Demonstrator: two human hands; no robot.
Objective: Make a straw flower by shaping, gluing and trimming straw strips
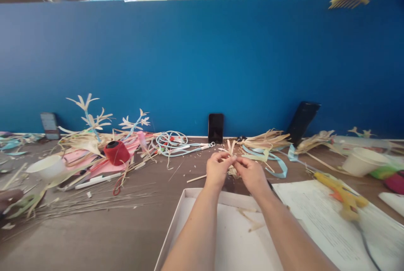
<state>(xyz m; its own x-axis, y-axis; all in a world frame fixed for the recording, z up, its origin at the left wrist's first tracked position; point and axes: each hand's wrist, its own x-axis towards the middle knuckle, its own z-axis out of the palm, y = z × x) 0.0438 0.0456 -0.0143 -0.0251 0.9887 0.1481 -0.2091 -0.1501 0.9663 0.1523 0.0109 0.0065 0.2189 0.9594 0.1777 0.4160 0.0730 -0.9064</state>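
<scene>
My left hand (217, 170) and my right hand (251, 173) meet above the far edge of a shallow white box (230, 237). Between their pinched fingertips is a small flower of pale dried strips (232, 147), its pointed petals sticking up. Both hands are closed on it; its lower part is mostly hidden behind my fingers. A few straw-coloured scraps (252, 222) lie in the box under my right forearm. Just beyond my hands a dark phone (216, 127) leans upright against the blue partition.
At right, a yellow glue gun (342, 195) lies on printed paper (322, 220), near a white bowl (364, 161). At left are finished strip flowers (94, 121), a red spool-like object (116, 152), thin wires (104, 203) and another white bowl (47, 168). Another person's hand (11, 199) shows at the left edge.
</scene>
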